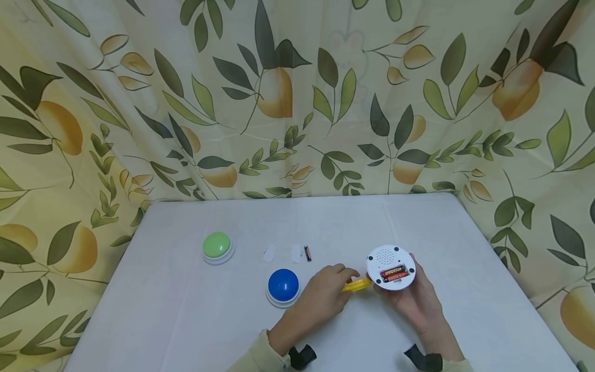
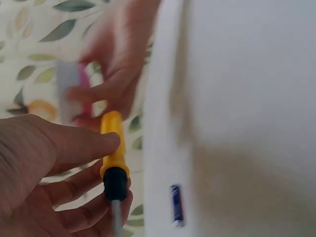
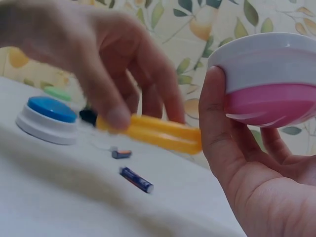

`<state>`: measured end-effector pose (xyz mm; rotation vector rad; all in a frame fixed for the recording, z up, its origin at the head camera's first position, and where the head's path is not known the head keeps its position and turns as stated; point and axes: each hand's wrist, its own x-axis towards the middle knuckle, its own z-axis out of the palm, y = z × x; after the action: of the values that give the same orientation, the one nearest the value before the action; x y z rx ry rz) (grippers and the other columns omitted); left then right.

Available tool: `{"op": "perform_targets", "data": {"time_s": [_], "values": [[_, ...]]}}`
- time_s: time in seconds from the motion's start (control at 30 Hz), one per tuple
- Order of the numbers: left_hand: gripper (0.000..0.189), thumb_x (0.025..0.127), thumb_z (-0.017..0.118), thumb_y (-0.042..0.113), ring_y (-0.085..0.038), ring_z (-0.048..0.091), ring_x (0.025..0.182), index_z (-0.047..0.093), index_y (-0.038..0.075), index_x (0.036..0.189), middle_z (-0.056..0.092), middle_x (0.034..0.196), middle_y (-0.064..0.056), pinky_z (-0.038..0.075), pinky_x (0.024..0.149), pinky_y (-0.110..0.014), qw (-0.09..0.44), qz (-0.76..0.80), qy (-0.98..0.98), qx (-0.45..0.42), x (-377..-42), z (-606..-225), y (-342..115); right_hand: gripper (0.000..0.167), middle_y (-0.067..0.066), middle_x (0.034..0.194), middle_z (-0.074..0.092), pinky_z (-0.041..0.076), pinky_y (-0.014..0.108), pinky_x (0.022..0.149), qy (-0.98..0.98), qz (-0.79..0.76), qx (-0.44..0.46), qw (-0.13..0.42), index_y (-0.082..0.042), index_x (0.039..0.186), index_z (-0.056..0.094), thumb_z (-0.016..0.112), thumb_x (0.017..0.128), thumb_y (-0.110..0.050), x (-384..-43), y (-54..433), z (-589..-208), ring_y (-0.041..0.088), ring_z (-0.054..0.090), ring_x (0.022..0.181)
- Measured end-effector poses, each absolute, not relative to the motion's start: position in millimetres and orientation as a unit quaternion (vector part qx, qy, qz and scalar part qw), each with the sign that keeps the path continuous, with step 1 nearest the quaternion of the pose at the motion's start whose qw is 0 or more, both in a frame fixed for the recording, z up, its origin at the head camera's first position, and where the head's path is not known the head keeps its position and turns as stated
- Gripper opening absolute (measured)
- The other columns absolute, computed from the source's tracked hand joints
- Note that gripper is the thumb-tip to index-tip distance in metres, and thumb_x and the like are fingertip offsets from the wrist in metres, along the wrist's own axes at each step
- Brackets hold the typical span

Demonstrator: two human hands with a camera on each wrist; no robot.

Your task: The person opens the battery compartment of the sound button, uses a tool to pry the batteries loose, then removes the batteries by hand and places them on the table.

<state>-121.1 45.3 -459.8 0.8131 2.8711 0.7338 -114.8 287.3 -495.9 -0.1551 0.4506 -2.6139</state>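
My left hand (image 1: 323, 293) pinches the yellow handle of a screwdriver (image 2: 115, 143) between thumb and fingers; its metal shaft points away from the other hand. My right hand (image 1: 425, 305) holds a round white and pink push button (image 3: 276, 94) upside down. Its white underside (image 1: 381, 256) faces up, with red and black batteries (image 1: 393, 273) showing in a recess. The end of the yellow handle is close to the right hand's fingers; whether they touch I cannot tell. In the right wrist view, a dark blue battery (image 3: 137, 179) lies on the table, with another battery (image 3: 121, 153) behind it.
A blue push button (image 1: 283, 285) stands just left of my left hand, on the white table (image 1: 186, 310). Farther back and left is a green push button (image 1: 217, 245). Two small whitish pieces (image 1: 296, 253) lie near a battery (image 1: 308, 253). A patterned curtain (image 1: 297, 144) hangs behind.
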Motion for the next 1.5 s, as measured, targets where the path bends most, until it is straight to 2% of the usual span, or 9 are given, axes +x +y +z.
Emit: {"op": "perform_targets", "data": {"time_s": [0.23, 0.5, 0.7, 0.9, 1.03, 1.13, 1.23, 1.37, 1.5], "values": [[0.04, 0.09, 0.082, 0.014, -0.007, 0.065, 0.093, 0.072, 0.019, 0.129, 0.072, 0.117, 0.002, 0.058, 0.084, -0.017, 0.023, 0.288, 0.93, 0.229, -122, -438, 22, 0.044, 0.009, 0.144, 0.063, 0.047, 0.05, 0.114, 0.176, -0.954, -0.037, 0.242, -0.029, 0.141, 0.062, 0.034, 0.112, -0.046, -116, 278, -490, 0.036, 0.06, 0.135], [0.042, 0.09, 0.082, 0.008, -0.008, 0.062, 0.085, 0.071, 0.018, 0.129, 0.068, 0.11, 0.001, 0.052, 0.07, -0.013, -0.004, 0.359, 0.914, 0.188, -122, -413, -4, 0.046, 0.009, 0.143, 0.064, 0.049, 0.049, 0.112, 0.178, -0.948, -0.052, 0.26, -0.028, 0.141, 0.062, 0.032, 0.112, -0.046, -123, 262, -484, 0.04, 0.061, 0.132], [0.046, 0.089, 0.082, 0.007, -0.012, 0.064, 0.093, 0.068, 0.014, 0.132, 0.065, 0.112, 0.0, 0.061, 0.08, -0.023, -0.061, 0.425, 0.885, 0.179, -122, -401, -26, 0.042, 0.007, 0.143, 0.063, 0.05, 0.047, 0.111, 0.196, -0.946, -0.04, 0.255, -0.031, 0.142, 0.059, 0.034, 0.112, -0.047, -129, 244, -483, 0.037, 0.061, 0.132], [0.049, 0.09, 0.081, 0.006, -0.014, 0.067, 0.102, 0.061, 0.012, 0.134, 0.063, 0.117, -0.003, 0.061, 0.086, -0.024, -0.085, 0.514, 0.841, 0.147, -122, -395, -41, 0.039, 0.004, 0.142, 0.063, 0.051, 0.045, 0.109, 0.221, -0.943, -0.01, 0.248, -0.034, 0.143, 0.054, 0.039, 0.11, -0.049, -132, 225, -482, 0.032, 0.061, 0.131], [0.05, 0.09, 0.08, 0.004, -0.019, 0.069, 0.104, 0.056, 0.01, 0.133, 0.062, 0.121, -0.007, 0.061, 0.087, -0.023, -0.1, 0.588, 0.796, 0.105, -123, -396, -45, 0.044, 0.001, 0.142, 0.063, 0.051, 0.045, 0.108, 0.257, -0.937, 0.016, 0.236, -0.039, 0.151, 0.041, 0.041, 0.109, -0.052, -135, 212, -481, 0.031, 0.062, 0.129], [0.048, 0.091, 0.077, 0.0, -0.023, 0.068, 0.107, 0.052, 0.004, 0.133, 0.059, 0.124, -0.013, 0.062, 0.089, -0.025, -0.111, 0.647, 0.749, 0.089, -123, -398, -46, 0.056, 0.0, 0.143, 0.06, 0.05, 0.044, 0.11, 0.275, -0.933, 0.033, 0.229, -0.041, 0.159, 0.025, 0.041, 0.108, -0.055, -137, 203, -480, 0.032, 0.06, 0.131], [0.048, 0.093, 0.073, -0.004, -0.027, 0.066, 0.113, 0.048, -0.002, 0.133, 0.055, 0.127, -0.018, 0.06, 0.094, -0.026, -0.117, 0.694, 0.705, 0.085, -123, -400, -46, 0.065, 0.0, 0.146, 0.057, 0.048, 0.045, 0.113, 0.278, -0.933, 0.048, 0.224, -0.04, 0.163, 0.016, 0.042, 0.107, -0.057, -139, 195, -478, 0.033, 0.058, 0.133], [0.045, 0.094, 0.069, -0.008, -0.034, 0.064, 0.117, 0.045, -0.004, 0.132, 0.056, 0.126, -0.022, 0.058, 0.097, -0.024, -0.129, 0.726, 0.67, 0.085, -121, -402, -45, 0.066, 0.0, 0.149, 0.054, 0.045, 0.045, 0.117, 0.275, -0.934, 0.065, 0.22, -0.04, 0.163, 0.017, 0.044, 0.106, -0.059, -141, 185, -477, 0.031, 0.056, 0.135], [0.041, 0.094, 0.067, -0.01, -0.03, 0.066, 0.115, 0.045, -0.003, 0.128, 0.058, 0.122, -0.019, 0.058, 0.099, -0.025, -0.143, 0.737, 0.655, 0.086, -119, -404, -43, 0.064, 0.0, 0.152, 0.051, 0.048, 0.043, 0.115, 0.273, -0.935, 0.062, 0.217, -0.041, 0.163, 0.02, 0.044, 0.106, -0.059, -142, 179, -476, 0.03, 0.054, 0.138]]}}
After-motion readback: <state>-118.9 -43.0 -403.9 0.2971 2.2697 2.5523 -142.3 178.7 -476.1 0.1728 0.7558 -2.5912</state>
